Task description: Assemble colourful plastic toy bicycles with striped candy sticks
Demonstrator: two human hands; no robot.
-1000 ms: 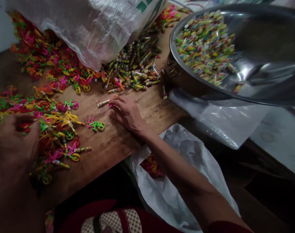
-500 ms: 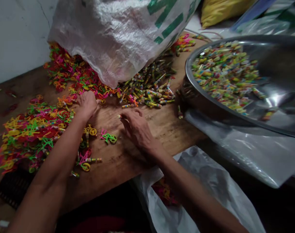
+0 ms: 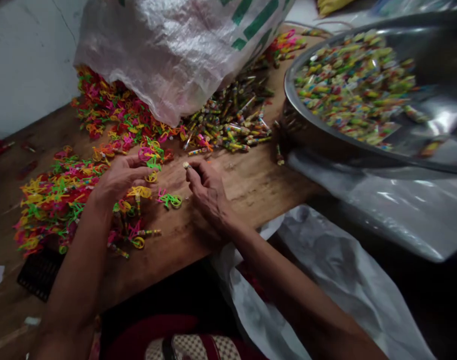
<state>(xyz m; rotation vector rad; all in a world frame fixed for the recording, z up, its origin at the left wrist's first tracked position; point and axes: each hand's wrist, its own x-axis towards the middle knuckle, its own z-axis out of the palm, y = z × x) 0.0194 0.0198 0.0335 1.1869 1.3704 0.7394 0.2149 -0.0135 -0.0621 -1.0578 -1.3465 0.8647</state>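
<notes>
My left hand (image 3: 119,181) has its thumb and fingers closed on a small plastic toy bicycle (image 3: 153,162), green with pink and yellow parts. Between the thumb and fingertips of my right hand (image 3: 208,194) is a small printed tube (image 3: 186,165); its pale end shows and the rest is hidden by the hand. The two hands face each other a short way apart above the wooden table (image 3: 251,192). A green and pink toy bicycle (image 3: 170,200) lies on the wood between them. Beneath and beside my left forearm spreads a pile of colourful toy bicycles (image 3: 59,200), some with tubes attached.
A large white plastic sack (image 3: 156,55) spills toy bicycles (image 3: 104,107) and printed tubes (image 3: 236,132) at the back. To the right, a metal basin (image 3: 294,102) holds many tubes. A white bag (image 3: 326,265) hangs at the front edge. A dark slotted tray (image 3: 40,272) sits left.
My left hand has drawn back from the heap by the sack with a toy bicycle in its fingers. The right hand keeps its tube, now turned with the pale end up. The view has shifted slightly.
</notes>
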